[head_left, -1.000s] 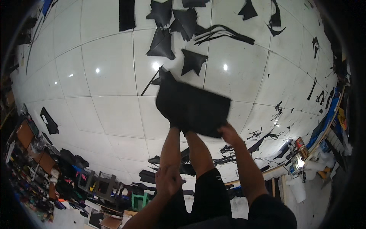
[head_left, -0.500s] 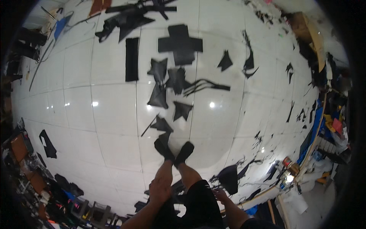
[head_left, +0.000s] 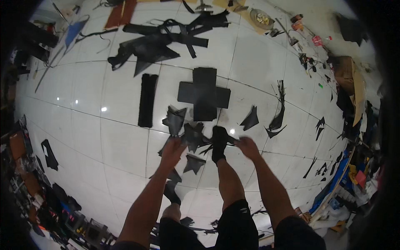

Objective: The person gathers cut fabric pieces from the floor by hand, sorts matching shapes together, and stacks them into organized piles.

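I bend forward with both arms stretched toward the floor. My left hand (head_left: 173,151) is over a black scrap piece (head_left: 163,149), partly covering it; its fingers point forward and are too unclear to read. Just to its right lies a dark jagged scrap (head_left: 193,135), with another pointed scrap (head_left: 194,163) nearer me. My right hand (head_left: 248,147) is beside my right foot, its fingers closed at the ends of thin black strips (head_left: 206,147). The foot hides the middle of these strips. A black cross-shaped piece (head_left: 204,95) lies ahead of both hands.
A long black rectangular piece (head_left: 147,101) lies at the left on white floor tiles (head_left: 121,146). Ahead is a heap of black offcuts (head_left: 154,48). More scraps (head_left: 250,118) lie at the right, near a cardboard box (head_left: 349,79). Clutter lines both sides.
Both hands have gone from beside my legs forward to the scraps. My right foot has stepped forward onto or beside the strips. The view has shifted, showing more floor ahead.
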Motion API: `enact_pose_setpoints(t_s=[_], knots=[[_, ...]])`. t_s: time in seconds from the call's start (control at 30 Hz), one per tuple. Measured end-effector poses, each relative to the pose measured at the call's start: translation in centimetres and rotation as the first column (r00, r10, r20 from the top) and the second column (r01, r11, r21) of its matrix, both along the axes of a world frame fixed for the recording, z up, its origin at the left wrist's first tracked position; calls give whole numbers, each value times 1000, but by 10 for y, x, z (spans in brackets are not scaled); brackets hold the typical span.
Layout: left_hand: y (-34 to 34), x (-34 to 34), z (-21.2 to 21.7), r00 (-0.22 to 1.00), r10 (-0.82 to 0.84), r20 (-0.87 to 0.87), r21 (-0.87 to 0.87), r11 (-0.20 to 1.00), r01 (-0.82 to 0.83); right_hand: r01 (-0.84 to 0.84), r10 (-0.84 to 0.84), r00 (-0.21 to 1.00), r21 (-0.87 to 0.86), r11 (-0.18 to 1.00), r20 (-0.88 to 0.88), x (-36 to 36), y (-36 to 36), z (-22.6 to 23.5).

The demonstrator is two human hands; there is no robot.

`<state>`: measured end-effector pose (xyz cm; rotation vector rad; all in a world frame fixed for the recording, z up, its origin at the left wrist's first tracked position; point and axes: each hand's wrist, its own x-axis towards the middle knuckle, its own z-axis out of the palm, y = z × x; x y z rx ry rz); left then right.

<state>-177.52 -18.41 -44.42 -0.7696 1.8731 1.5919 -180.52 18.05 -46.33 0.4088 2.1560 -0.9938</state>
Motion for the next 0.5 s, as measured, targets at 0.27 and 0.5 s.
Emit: enact_pose_setpoints(t_s=[0.27,0.5], knots=[[81,-160,-124,954,117,276,-102,991,-92,-447,427,880,-60,893,-208,-226,-58,-89],[100,-163,-167,940,190,284,24,979,-205,-739,730,674,69,671,119,-285,-69,-154]])
